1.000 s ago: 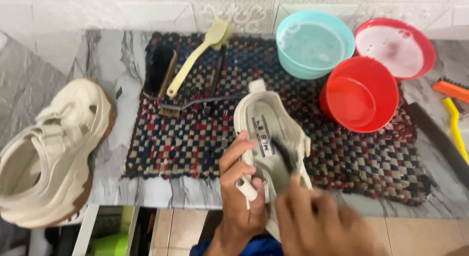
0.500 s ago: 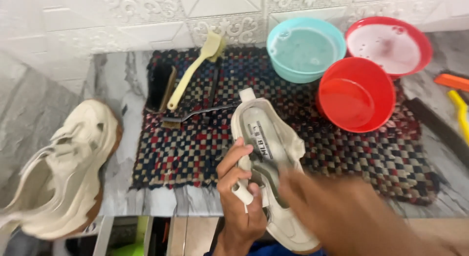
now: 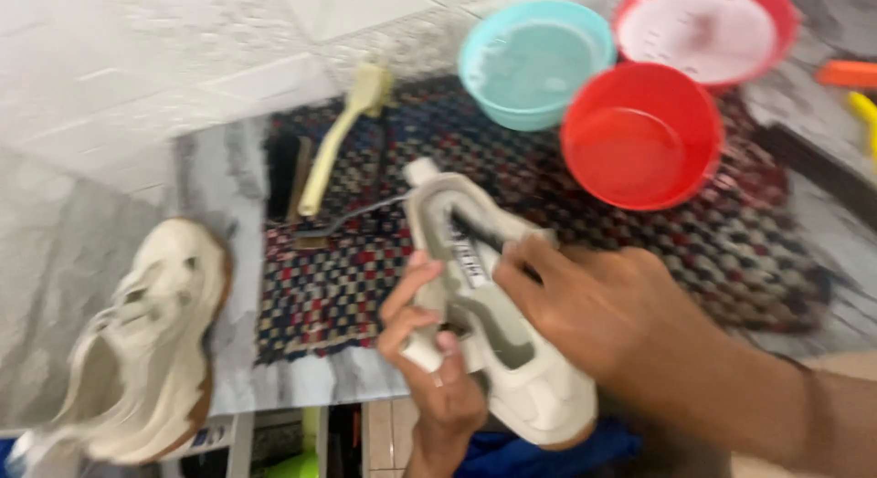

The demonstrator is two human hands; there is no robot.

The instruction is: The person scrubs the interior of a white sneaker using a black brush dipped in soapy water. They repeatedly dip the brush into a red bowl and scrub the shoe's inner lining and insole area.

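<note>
The cream shoe [image 3: 498, 350] is held up over the near edge of the checked mat [image 3: 365, 277], opening upward, toe toward the person. The left hand [image 3: 434, 368] grips its side, fingers curled around the upper and thumb pressed against it. The right hand [image 3: 603, 318] is closed around a dark brush [image 3: 480, 236] whose tip reaches into the shoe's opening. To the left, its cream twin [image 3: 151, 350] lies on the grey marble counter [image 3: 64, 259]. On the mat's far side rest a pale yellow brush [image 3: 338, 136] and a dark brush [image 3: 281, 172]. Farther right stand a teal bowl [image 3: 534, 63], a red bowl [image 3: 639, 136] and a red basin [image 3: 708, 31]. The view is blurred.
</note>
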